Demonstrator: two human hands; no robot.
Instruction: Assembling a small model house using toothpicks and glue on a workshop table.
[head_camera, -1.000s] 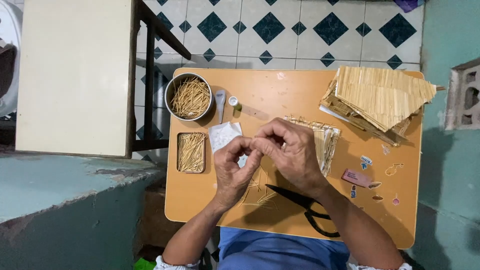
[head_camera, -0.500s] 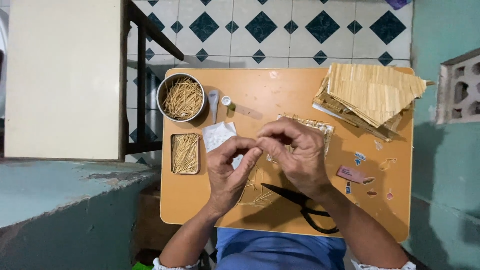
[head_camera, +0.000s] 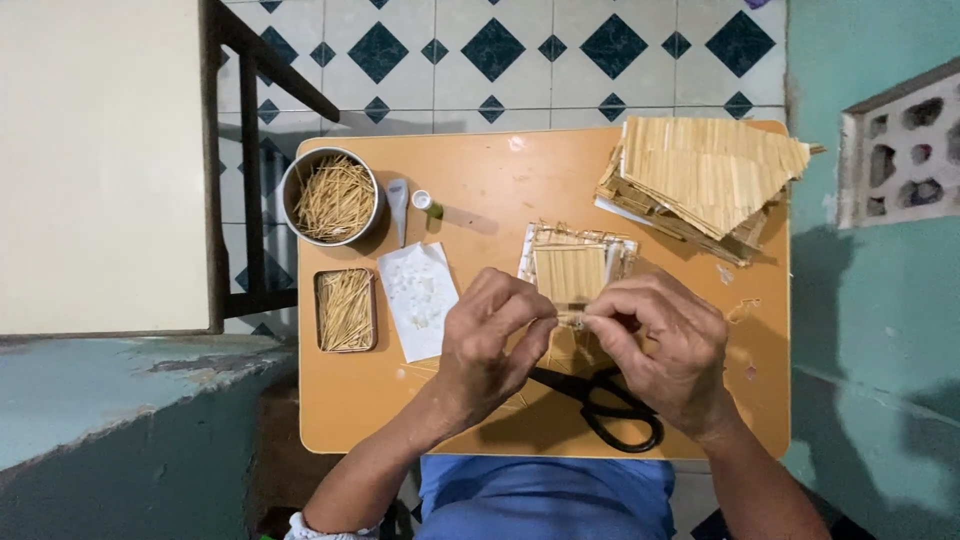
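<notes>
My left hand (head_camera: 493, 345) and my right hand (head_camera: 665, 345) meet over the middle of an orange table (head_camera: 480, 195). Their fingertips pinch the near edge of a small panel of glued wooden sticks (head_camera: 572, 270). The panel lies flat just beyond my fingers. A white paper sheet (head_camera: 420, 297) with glue spots sits left of my left hand. Black scissors (head_camera: 610, 405) lie on the table under my right wrist.
A round metal tin of toothpicks (head_camera: 331, 197) and a small rectangular tray of toothpicks (head_camera: 346, 309) stand at the table's left. A small glue tube (head_camera: 398, 205) and cap (head_camera: 422, 200) lie beside the tin. A large stick-built model roof (head_camera: 705, 180) fills the far right corner.
Both hands have shifted to the right, onto the near edge of the stick panel. The camera view has also drifted a little.
</notes>
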